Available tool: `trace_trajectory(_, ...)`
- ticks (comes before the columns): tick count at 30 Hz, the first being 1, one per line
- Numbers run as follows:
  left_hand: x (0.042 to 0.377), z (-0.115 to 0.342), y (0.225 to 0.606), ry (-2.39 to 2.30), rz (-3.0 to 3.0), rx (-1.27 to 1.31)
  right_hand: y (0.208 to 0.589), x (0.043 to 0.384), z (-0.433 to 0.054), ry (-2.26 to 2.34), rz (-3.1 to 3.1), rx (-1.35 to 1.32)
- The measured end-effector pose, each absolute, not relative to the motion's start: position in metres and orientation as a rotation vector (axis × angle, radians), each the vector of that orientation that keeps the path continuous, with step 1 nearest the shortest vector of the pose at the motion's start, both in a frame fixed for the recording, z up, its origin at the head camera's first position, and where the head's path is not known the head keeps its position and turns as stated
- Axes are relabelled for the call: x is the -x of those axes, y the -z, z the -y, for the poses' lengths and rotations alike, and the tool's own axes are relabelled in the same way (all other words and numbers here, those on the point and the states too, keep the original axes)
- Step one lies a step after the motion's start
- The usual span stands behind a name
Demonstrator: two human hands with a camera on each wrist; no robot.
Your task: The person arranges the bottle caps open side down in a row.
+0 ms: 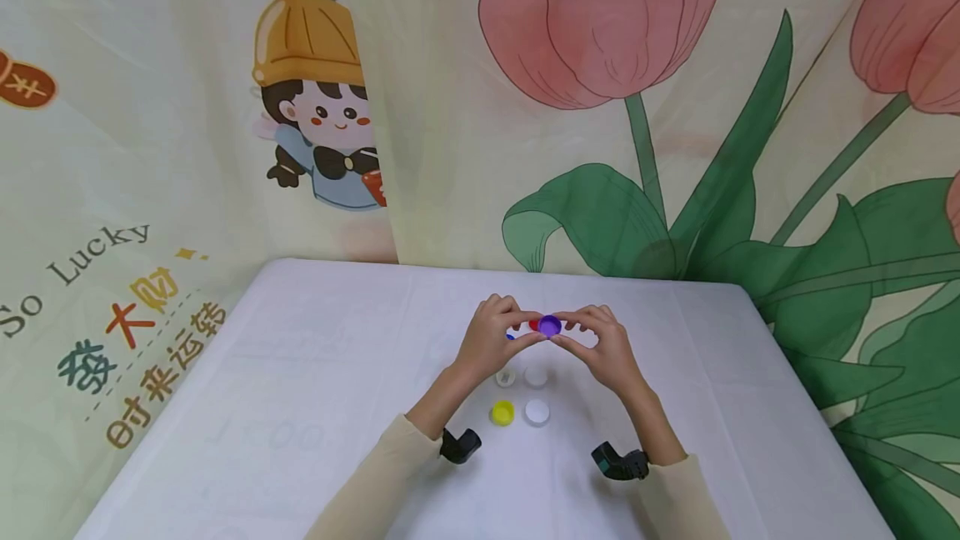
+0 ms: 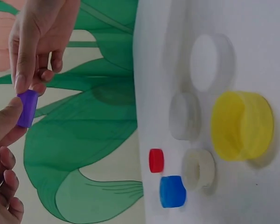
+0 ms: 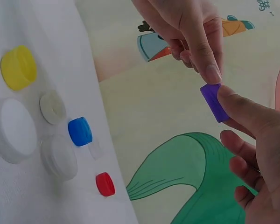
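A small purple bottle cap (image 1: 550, 326) is held up above the table between both hands. The left hand (image 1: 487, 336) pinches its left side with thumb and forefinger, while the right hand (image 1: 603, 344) pinches the opposite side in the same way. Its open side faces the head camera. From the right wrist, the cap (image 3: 214, 102) appears tilted, with a thumb pressed close on either end. Below the hands, a red cap (image 3: 105, 184) and a blue cap (image 3: 80, 131) rest on the table, both partly hidden by the left hand in the head view.
Nearer the person on the white tablecloth (image 1: 300, 407) lie a yellow cap (image 1: 502, 413), a white cap (image 1: 537, 412), a translucent cap (image 1: 536, 376) and an off-white cap (image 1: 505, 376). A faint clear cap (image 3: 96, 148) sits beside the blue one. A printed curtain (image 1: 442, 107) hangs behind the table.
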State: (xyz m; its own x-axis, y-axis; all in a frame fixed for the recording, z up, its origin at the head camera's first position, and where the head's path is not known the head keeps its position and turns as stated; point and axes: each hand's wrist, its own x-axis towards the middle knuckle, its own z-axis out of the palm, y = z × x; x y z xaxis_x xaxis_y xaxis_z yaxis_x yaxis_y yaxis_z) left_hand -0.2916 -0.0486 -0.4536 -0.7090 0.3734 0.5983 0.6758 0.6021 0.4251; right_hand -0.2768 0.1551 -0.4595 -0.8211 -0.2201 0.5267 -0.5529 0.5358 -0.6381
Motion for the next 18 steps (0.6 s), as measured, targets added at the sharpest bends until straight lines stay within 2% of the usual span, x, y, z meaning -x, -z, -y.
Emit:
trace_trajectory(4,0.287,0.049,0.446,1.08,2.405,0.786,0.455,0.274,-0.156,-1.192,2.372,-0.65)
trace_trajectory(13,0.287,0.047,0.436,1.737,2.699,0.332,0.456,0.274,-0.157,-1.227,2.331,-0.701)
trace_trajectory(18,0.288,0.046,0.437,1.918,2.75,0.239,0.456,0.274,-0.156,-1.237,2.326,-0.714)
